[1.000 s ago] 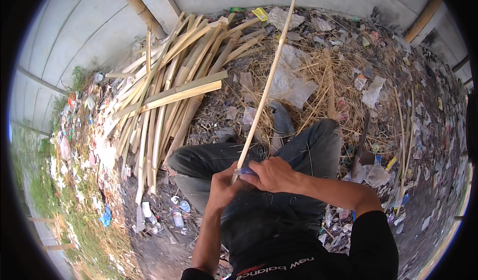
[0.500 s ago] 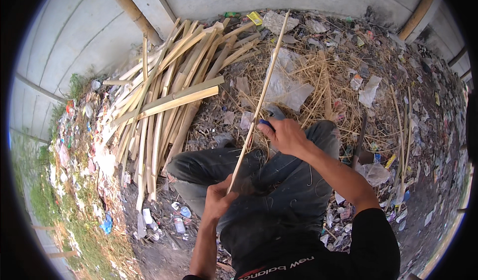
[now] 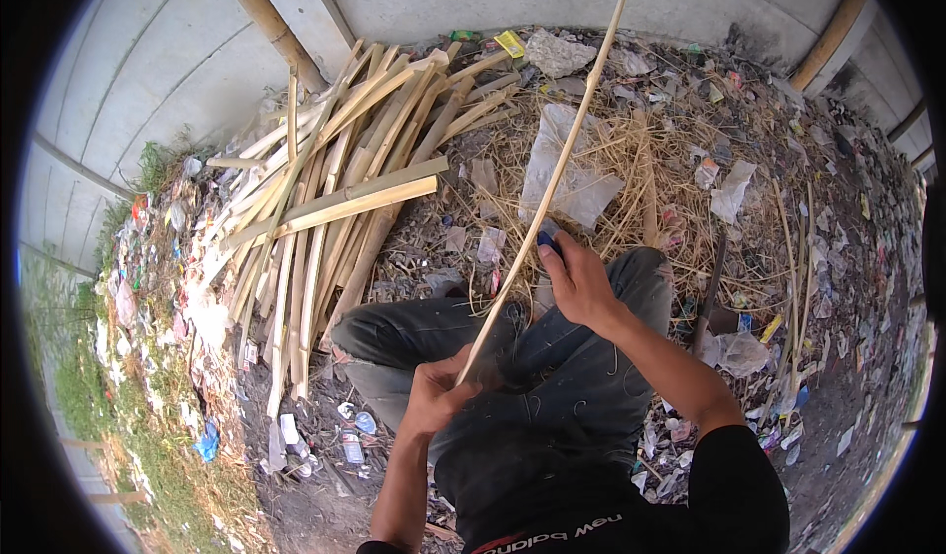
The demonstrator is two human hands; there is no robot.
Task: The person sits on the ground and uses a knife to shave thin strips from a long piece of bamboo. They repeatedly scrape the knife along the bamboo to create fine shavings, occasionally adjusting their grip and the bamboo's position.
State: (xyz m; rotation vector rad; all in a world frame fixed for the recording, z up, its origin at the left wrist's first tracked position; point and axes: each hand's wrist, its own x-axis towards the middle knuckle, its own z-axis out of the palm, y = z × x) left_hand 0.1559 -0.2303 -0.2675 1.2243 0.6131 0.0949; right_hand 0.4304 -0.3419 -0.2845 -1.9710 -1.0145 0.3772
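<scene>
Stick (image 3: 564, 150) slants away from the left hand (image 3: 439, 394), which grips its near end; the right hand (image 3: 583, 286) clasps a blue tool (image 3: 549, 242) beside it

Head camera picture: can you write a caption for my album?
Left hand grips a long pale stick; right hand holds a small blue thing.

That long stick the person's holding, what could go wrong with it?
The long stick might slip or twist: only the left hand grips it, near its lower end. A splinter might prick that bare hand. The right hand holds a small blue thing close by; I can't see whether it's sharp, but if so, a slip might nick the bent legs.
</scene>
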